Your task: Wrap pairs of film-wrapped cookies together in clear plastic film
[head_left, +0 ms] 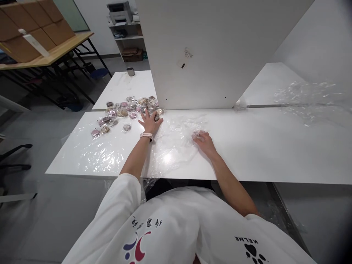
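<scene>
My left hand [151,122] reaches to the edge of a pile of small round items [123,113] in clear wrappers, pink, brown and tan. Its fingers are spread, and the fingertips touch the nearest pieces. A wide sheet of clear plastic [173,146] lies crumpled on the white table [269,146] between my arms. My right hand [205,142] is closed on a bunched part of this plastic, with the fingertips partly hidden in it. One wrapped piece [127,127] lies apart from the pile, left of my left wrist.
A tall white panel [203,55] stands at the table's far edge. More clear plastic [308,99] lies at the right. At the back left are a grey cup [130,71], a wooden table [63,53] with cardboard boxes [35,25], and a printer [119,13] on a shelf.
</scene>
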### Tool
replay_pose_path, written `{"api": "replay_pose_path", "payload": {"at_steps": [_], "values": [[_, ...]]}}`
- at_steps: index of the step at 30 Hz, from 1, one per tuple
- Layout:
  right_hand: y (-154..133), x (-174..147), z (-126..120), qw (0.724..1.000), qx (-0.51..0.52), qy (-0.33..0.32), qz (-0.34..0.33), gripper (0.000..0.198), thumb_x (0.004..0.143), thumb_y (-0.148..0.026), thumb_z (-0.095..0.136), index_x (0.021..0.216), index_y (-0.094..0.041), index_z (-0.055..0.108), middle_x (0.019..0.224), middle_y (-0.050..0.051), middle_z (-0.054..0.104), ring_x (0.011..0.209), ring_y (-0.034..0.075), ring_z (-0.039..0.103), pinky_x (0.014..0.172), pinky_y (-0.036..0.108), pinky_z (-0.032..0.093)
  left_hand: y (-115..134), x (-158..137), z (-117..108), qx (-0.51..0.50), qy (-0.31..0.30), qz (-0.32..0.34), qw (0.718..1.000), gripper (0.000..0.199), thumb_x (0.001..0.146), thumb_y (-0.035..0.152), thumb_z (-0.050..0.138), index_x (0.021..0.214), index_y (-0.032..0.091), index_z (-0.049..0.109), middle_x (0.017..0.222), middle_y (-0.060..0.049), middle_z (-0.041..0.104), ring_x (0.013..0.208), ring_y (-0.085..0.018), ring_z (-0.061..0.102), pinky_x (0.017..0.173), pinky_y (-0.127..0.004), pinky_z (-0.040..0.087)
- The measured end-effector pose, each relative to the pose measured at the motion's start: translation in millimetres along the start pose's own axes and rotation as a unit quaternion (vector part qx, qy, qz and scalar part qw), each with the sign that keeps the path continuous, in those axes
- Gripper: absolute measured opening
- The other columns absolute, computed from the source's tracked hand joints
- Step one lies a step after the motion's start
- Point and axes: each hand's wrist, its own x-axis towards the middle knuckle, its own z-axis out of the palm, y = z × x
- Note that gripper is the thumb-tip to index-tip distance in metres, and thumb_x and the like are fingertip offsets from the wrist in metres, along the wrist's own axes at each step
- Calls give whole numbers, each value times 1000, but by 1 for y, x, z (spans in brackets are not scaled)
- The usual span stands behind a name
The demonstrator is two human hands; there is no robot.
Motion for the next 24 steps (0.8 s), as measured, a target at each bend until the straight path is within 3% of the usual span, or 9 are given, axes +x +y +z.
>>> {"api": "replay_pose_path", "payload": {"at_steps": [4,6,8,10,12,15,18,20,24], "values": [[-16,-9,-10,974,215,-49,58,42,79,-61,63,97,-23,59,113,8,69,99,23,68,86,40,55,-7,-4,8,-8,60,12,998,52,91,59,47,130,27,61,165,-10,22,151,-42,12,116,-68,10],[-18,-16,-23,973,206,-41,91,43,82,-63,59,98,-24,56,100,7,72,81,20,68,67,32,54,-8,-4,9,-5,79,14,997,49,91,57,49,125,25,63,163,-11,27,149,-42,18,117,-64,15],[-12,-23,-43,991,62,-10,121,41,84,-62,55,98,-24,58,81,5,70,68,19,64,57,29,49,-7,-4,10,-3,92,13,996,47,90,54,51,123,23,63,161,-12,31,147,-40,24,117,-59,20],[-3,-31,-69,983,-111,31,142,36,84,-55,56,95,-22,63,72,6,66,68,22,62,60,33,48,-7,-3,10,-4,100,6,995,43,90,47,52,124,22,61,159,-13,34,145,-37,28,116,-55,24],[3,-42,-96,956,-247,93,128,32,83,-45,57,99,-19,67,85,13,68,82,29,64,72,44,49,-6,-3,9,-6,109,-7,994,42,89,37,52,127,22,59,157,-13,35,141,-36,34,114,-53,27],[-7,-59,-124,893,-378,243,28,43,85,-36,53,121,-16,65,123,22,62,112,42,56,87,60,43,-5,-4,8,-2,122,-17,992,49,84,24,52,134,20,55,158,-15,32,133,-36,42,109,-52,31],[-32,-73,-122,860,-392,316,-86,44,95,-35,41,130,-17,60,132,20,59,123,40,50,97,61,40,-3,-6,7,13,117,-18,993,53,83,20,51,136,20,53,152,-17,40,127,-38,44,105,-52,33],[-43,-76,-102,888,-357,256,-138,44,100,-37,33,130,-20,60,125,17,63,119,34,55,101,55,41,-3,-7,5,23,120,-18,992,47,86,24,50,133,21,55,141,-17,51,126,-38,44,103,-52,33],[-27,-65,-38,925,-346,8,-155,51,101,-52,32,137,-25,56,143,13,55,135,35,44,111,59,32,-2,-7,3,32,139,-38,989,39,90,36,52,124,19,60,125,-18,58,120,-38,47,102,-51,36]]}}
